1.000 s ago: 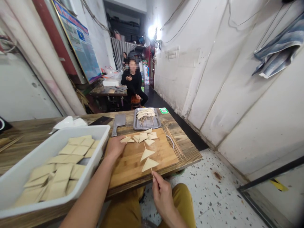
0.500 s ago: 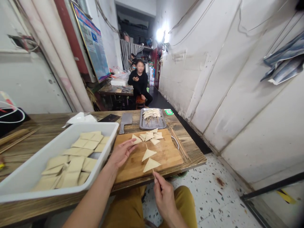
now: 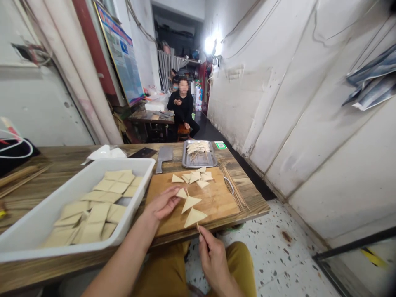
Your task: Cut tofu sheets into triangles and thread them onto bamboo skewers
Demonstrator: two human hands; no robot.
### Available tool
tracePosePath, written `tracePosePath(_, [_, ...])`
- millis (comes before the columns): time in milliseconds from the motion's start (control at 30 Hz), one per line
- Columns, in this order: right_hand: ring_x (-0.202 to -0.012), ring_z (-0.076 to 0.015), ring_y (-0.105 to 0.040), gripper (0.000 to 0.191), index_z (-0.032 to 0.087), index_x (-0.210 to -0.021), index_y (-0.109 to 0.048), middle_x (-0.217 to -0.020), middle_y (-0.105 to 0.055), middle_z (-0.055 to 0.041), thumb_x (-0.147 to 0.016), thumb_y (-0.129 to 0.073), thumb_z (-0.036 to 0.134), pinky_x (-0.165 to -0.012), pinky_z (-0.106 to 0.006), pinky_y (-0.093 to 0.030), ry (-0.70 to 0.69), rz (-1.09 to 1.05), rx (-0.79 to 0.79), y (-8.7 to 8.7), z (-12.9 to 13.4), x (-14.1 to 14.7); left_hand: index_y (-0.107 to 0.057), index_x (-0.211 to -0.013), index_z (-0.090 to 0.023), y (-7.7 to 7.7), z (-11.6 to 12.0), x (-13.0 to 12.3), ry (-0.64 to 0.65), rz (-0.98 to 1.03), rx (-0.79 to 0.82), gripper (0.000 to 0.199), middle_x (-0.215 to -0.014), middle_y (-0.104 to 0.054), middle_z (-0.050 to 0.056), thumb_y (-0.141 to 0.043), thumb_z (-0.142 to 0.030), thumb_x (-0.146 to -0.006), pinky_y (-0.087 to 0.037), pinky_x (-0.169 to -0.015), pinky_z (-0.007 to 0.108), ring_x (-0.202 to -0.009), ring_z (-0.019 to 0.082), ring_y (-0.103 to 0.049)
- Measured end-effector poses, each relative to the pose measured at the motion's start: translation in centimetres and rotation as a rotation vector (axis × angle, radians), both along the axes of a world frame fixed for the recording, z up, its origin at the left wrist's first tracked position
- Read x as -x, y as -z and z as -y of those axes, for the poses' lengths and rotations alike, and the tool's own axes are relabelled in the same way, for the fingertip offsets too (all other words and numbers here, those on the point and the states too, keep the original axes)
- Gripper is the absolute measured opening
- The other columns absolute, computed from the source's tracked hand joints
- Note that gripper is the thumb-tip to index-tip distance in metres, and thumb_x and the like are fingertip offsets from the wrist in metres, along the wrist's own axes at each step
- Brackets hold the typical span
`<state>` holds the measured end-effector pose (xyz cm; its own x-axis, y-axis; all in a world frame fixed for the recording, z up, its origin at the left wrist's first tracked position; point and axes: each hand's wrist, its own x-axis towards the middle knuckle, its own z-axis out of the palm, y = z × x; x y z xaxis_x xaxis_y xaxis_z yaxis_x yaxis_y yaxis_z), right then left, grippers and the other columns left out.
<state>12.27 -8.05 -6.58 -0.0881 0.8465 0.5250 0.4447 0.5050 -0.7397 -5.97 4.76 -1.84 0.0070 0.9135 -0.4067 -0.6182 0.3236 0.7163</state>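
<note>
My right hand pinches the lower end of a thin bamboo skewer above the front edge of the wooden cutting board. Two pale tofu triangles sit threaded on the skewer. My left hand holds a third small tofu triangle by its fingertips, at the skewer's upper end. Loose tofu triangles lie in a pile on the board's far half, just beyond that hand.
A white plastic tub of flat tofu squares stands left of the board. Beyond lie a cleaver and a steel tray of finished skewers. Loose skewers lie right of the board. A seated person is farther back.
My left hand has taken a triangle from the pile's near edge and moved it toward the skewer tip. The view has swung slightly right since the oldest frame.
</note>
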Motion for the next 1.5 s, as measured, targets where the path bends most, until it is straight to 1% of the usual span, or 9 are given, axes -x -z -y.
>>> tracePosePath(167, [-0.074,-0.0186,-0.070,0.034,0.014,-0.114,-0.063,-0.080,-0.072,-0.0092,-0.090,-0.040,0.019,-0.074,-0.025,-0.055,-0.019,0.056,0.039,-0.2,0.7,0.0,-0.054,-0.104,-0.009,0.1,0.0,-0.3,-0.065,0.032,0.059,0.023,-0.091,-0.068,0.015,-0.040,-0.004,-0.087,-0.055,-0.074,0.024,-0.086,0.017,-0.067])
tracePosePath(433, [-0.057,-0.0171,-0.065,0.036,0.013,-0.113,-0.064,-0.069,-0.069,-0.0074,-0.091,-0.038,0.023,-0.073,-0.027,-0.055,-0.038,0.116,0.106,0.4,0.8,0.2,-0.056,-0.106,-0.010,-0.1,-0.5,-0.3,-0.150,0.110,0.098,0.029,-0.094,-0.068,0.011,-0.034,-0.003,-0.088,-0.054,-0.078,0.023,-0.091,0.015,-0.066])
tracePosePath(600, [-0.060,-0.0172,-0.066,0.036,0.014,-0.112,-0.064,-0.073,-0.069,-0.0080,-0.091,-0.037,0.023,-0.073,-0.026,-0.055,-0.036,0.106,0.123,0.0,0.5,0.3,-0.057,-0.100,-0.008,-0.6,-0.1,-0.5,-0.176,0.120,0.070,0.027,-0.093,-0.068,0.013,-0.036,0.001,-0.086,-0.054,-0.078,0.022,-0.090,0.016,-0.066])
tracePosePath(700, [-0.059,-0.0166,-0.065,0.036,0.015,-0.114,-0.063,-0.071,-0.069,-0.0068,-0.091,-0.036,0.023,-0.072,-0.026,-0.055,-0.036,0.096,0.118,0.0,0.5,0.3,-0.059,-0.097,-0.009,-0.6,0.1,-0.6,-0.158,0.107,0.055,0.024,-0.094,-0.068,0.013,-0.041,0.000,-0.085,-0.054,-0.079,0.022,-0.091,0.016,-0.066])
tracePosePath(833, [-0.056,-0.0161,-0.064,0.036,0.015,-0.114,-0.063,-0.069,-0.068,-0.0062,-0.091,-0.037,0.024,-0.071,-0.025,-0.055,-0.025,0.086,0.096,0.0,0.5,0.2,-0.061,-0.093,-0.011,-0.6,0.5,-0.6,-0.121,0.086,0.023,0.016,-0.095,-0.068,0.011,-0.049,-0.005,-0.084,-0.054,-0.082,0.029,-0.090,0.017,-0.066])
tracePosePath(933, [-0.055,-0.0157,-0.064,0.036,0.015,-0.113,-0.064,-0.069,-0.069,-0.0064,-0.091,-0.037,0.024,-0.071,-0.025,-0.055,-0.017,0.075,0.086,0.0,0.6,0.2,-0.062,-0.096,-0.011,-0.7,0.8,-0.6,-0.091,0.027,0.010,0.022,-0.093,-0.069,0.009,-0.054,-0.001,-0.079,-0.054,-0.084,0.028,-0.085,0.015,-0.067])
tracePosePath(1033, [-0.058,-0.0157,-0.066,0.035,0.015,-0.113,-0.064,-0.074,-0.070,-0.0073,-0.091,-0.038,0.023,-0.071,-0.024,-0.055,-0.016,0.055,0.078,0.0,0.6,0.1,-0.063,-0.096,-0.010,-0.7,1.0,-0.7,-0.075,-0.020,0.008,0.024,-0.087,-0.069,0.008,-0.055,0.002,-0.077,-0.054,-0.082,0.024,-0.079,0.012,-0.067])
tracePosePath(1167, [-0.062,-0.0156,-0.067,0.035,0.013,-0.114,-0.064,-0.079,-0.071,-0.0081,-0.090,-0.040,0.020,-0.072,-0.024,-0.055,-0.021,0.029,0.077,0.1,0.6,-0.1,-0.062,-0.094,-0.009,-0.9,1.3,-0.9,-0.073,-0.035,0.002,0.023,-0.085,-0.068,0.009,-0.056,0.004,-0.076,-0.056,-0.080,0.028,-0.072,0.013,-0.067])
tracePosePath(1500, [-0.061,-0.0158,-0.066,0.036,0.012,-0.115,-0.063,-0.074,-0.069,-0.0077,-0.089,-0.039,0.019,-0.077,-0.025,-0.053,-0.039,0.071,0.116,0.5,0.9,-0.3,-0.059,-0.089,-0.009,-0.9,1.0,-0.9,-0.114,-0.002,0.042,0.015,-0.078,-0.069,0.009,-0.052,0.001,-0.080,-0.057,-0.076,0.029,-0.075,0.018,-0.069])
